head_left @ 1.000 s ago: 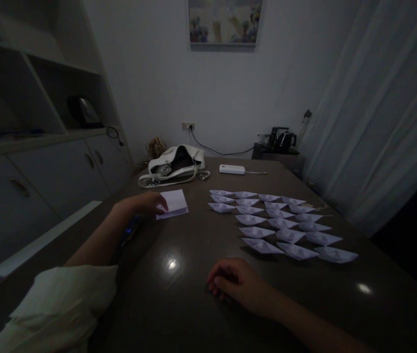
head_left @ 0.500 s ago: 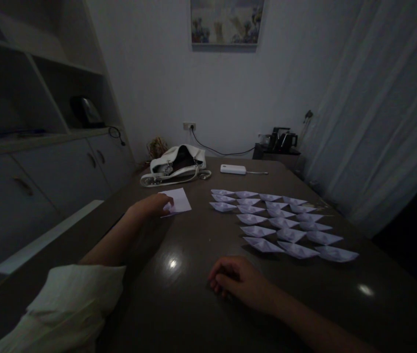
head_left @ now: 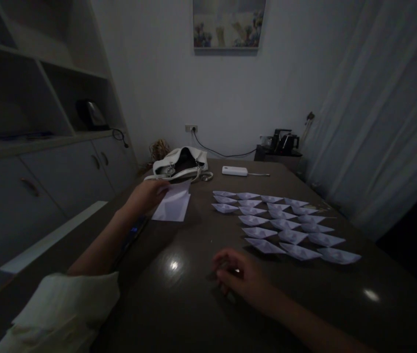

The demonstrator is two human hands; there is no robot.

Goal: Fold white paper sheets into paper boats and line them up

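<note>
My left hand [head_left: 148, 195] is closed on the edge of a sheet of white paper [head_left: 173, 206], which it holds up on the left side of the table, in front of the white bag. The sheet hangs with its lower part towards me; whether other paper lies under it I cannot tell. My right hand [head_left: 240, 277] hovers over the near middle of the table, its fingers loosely curled and apart, with nothing in them. Rows of folded white paper boats [head_left: 284, 224] stand on the table to the right, beyond my right hand.
The white handbag [head_left: 184, 162] lies gaping at the far left of the brown table [head_left: 194, 294]. To its right is a white power bank [head_left: 234, 170] with a short cable. A dark phone-like object [head_left: 132, 236] lies under my left forearm.
My left hand has lifted the paper off the table, raising it slightly away from me. My right hand has risen a little, its fingers somewhat further apart.
</note>
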